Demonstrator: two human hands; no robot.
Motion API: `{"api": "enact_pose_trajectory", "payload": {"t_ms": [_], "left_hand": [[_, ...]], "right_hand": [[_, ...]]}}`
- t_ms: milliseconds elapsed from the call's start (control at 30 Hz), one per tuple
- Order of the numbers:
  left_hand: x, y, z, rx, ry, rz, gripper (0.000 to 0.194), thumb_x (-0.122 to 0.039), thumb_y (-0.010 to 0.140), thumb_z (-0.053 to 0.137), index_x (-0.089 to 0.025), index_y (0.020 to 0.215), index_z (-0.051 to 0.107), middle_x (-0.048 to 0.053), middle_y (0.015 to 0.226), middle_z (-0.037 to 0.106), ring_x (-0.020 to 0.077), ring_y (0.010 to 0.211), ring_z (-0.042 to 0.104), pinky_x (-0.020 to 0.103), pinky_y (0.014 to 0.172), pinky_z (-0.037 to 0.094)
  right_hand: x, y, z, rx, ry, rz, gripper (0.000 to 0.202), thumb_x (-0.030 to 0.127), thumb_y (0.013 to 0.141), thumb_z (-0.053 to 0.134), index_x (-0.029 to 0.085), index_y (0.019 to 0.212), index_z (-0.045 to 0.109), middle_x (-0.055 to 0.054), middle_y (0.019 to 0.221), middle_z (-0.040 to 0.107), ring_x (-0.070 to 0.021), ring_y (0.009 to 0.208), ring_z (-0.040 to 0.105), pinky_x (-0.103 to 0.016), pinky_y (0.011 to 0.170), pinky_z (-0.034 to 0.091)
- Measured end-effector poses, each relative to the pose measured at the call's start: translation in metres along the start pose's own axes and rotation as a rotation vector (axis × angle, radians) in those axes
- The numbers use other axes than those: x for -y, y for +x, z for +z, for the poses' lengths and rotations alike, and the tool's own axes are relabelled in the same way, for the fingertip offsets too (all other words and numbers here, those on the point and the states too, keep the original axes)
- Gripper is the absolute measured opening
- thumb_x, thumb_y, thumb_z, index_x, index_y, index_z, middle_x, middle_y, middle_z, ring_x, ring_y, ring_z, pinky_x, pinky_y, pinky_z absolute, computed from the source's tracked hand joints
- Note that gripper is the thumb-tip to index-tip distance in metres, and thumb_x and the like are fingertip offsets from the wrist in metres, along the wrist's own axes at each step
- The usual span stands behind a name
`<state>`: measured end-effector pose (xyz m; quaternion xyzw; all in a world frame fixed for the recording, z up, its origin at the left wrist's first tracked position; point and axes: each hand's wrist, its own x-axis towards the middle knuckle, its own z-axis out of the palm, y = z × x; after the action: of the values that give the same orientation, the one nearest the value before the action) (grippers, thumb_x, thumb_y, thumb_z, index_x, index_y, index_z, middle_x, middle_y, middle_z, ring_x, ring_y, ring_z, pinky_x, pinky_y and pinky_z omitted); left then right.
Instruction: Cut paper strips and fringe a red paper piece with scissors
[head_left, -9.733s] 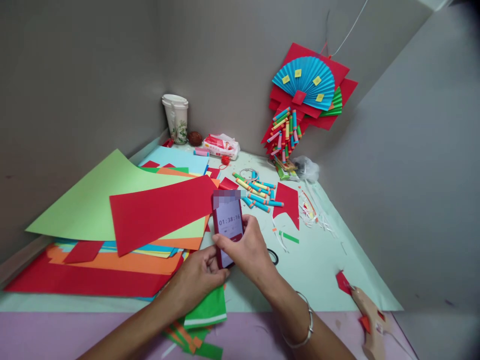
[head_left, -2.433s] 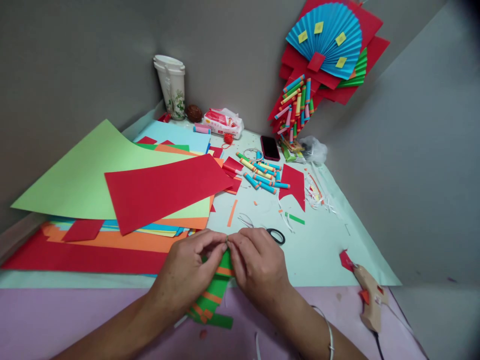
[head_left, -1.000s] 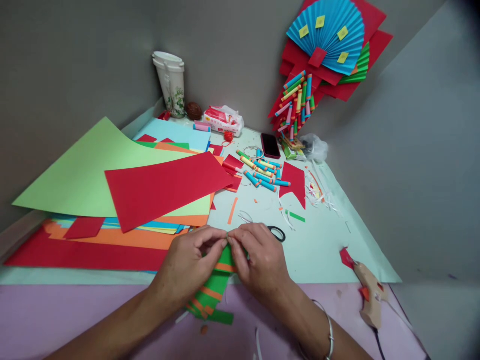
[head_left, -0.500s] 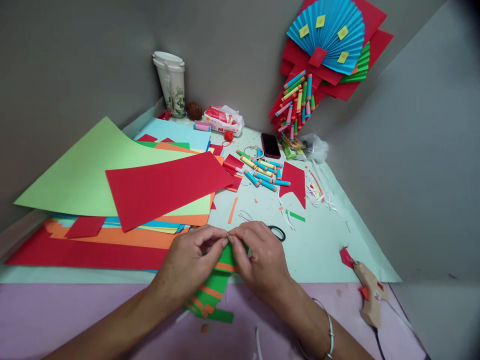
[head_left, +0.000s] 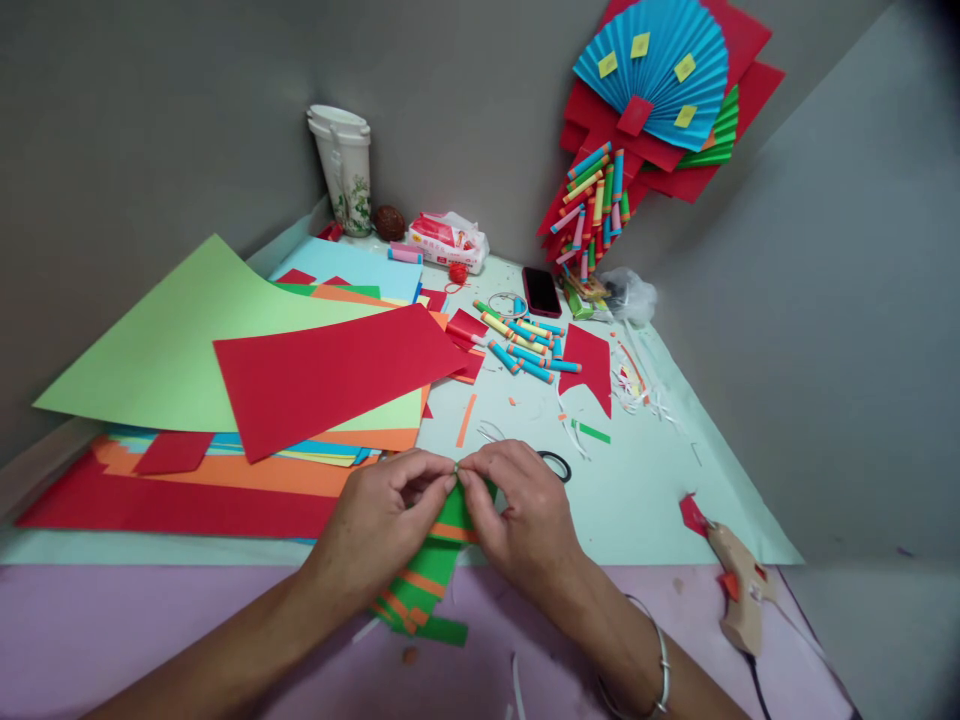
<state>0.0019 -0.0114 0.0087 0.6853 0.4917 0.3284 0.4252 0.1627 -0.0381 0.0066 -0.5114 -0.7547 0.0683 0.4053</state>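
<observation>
My left hand [head_left: 386,520] and my right hand [head_left: 525,510] meet fingertip to fingertip near the front edge of the table. Between their pinched thumbs and forefingers is a small green roll, mostly hidden by the fingers. Green paper pieces [head_left: 431,568] with orange stripes lie just below and partly behind the hands. Black-handled scissors [head_left: 555,466] rest beyond my right hand, partly covered by it.
Red, green and orange sheets [head_left: 337,375] are stacked at left. Small paper rolls [head_left: 529,345] lie mid-table near a phone [head_left: 541,291]. A glue gun [head_left: 739,590] is at right. Cups [head_left: 343,170] stand behind; a blue fan [head_left: 660,70] hangs on the wall.
</observation>
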Motion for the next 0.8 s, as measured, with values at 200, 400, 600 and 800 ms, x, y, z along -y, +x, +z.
{"api": "enact_pose_trajectory", "payload": {"t_ms": [200,400,600,800], "left_hand": [[0.0004,0.0011,0.0013,-0.006,0.0,0.004,0.014,-0.025,0.083,0.059,-0.024,0.084,0.073,-0.003,0.08,0.077,0.0157,0.074,0.07,0.023,0.069,0.053],[-0.0021,0.0011,-0.0005,-0.011,0.002,0.003,0.014,-0.025,0.082,0.059,-0.024,0.082,0.073,-0.003,0.079,0.077,0.0164,0.073,0.07,0.023,0.068,0.053],[-0.0017,0.0004,-0.0011,-0.017,0.025,0.006,0.014,-0.026,0.082,0.059,-0.024,0.081,0.073,-0.002,0.078,0.077,0.0174,0.074,0.071,0.024,0.068,0.053],[-0.0009,0.0004,-0.0006,-0.001,0.019,0.008,0.016,-0.027,0.082,0.058,-0.024,0.083,0.074,-0.002,0.079,0.077,0.0176,0.074,0.07,0.024,0.067,0.053]], "right_hand": [[0.0017,0.0002,-0.0006,-0.006,-0.042,-0.025,0.015,0.011,0.09,0.053,0.018,0.087,0.066,-0.007,0.08,0.068,-0.02,0.077,0.061,-0.034,0.073,0.05],[-0.0012,0.0,-0.0017,0.02,-0.07,-0.044,0.016,0.013,0.092,0.053,0.018,0.088,0.067,-0.007,0.081,0.069,-0.0201,0.078,0.061,-0.034,0.073,0.051],[-0.0048,0.0004,-0.004,0.059,-0.158,-0.129,0.018,0.015,0.095,0.051,0.017,0.089,0.068,-0.008,0.083,0.069,-0.0204,0.078,0.061,-0.034,0.073,0.052],[-0.0037,0.0011,-0.0038,0.076,-0.159,-0.117,0.018,0.015,0.094,0.051,0.017,0.089,0.068,-0.008,0.083,0.069,-0.0206,0.079,0.062,-0.034,0.073,0.052]]}}
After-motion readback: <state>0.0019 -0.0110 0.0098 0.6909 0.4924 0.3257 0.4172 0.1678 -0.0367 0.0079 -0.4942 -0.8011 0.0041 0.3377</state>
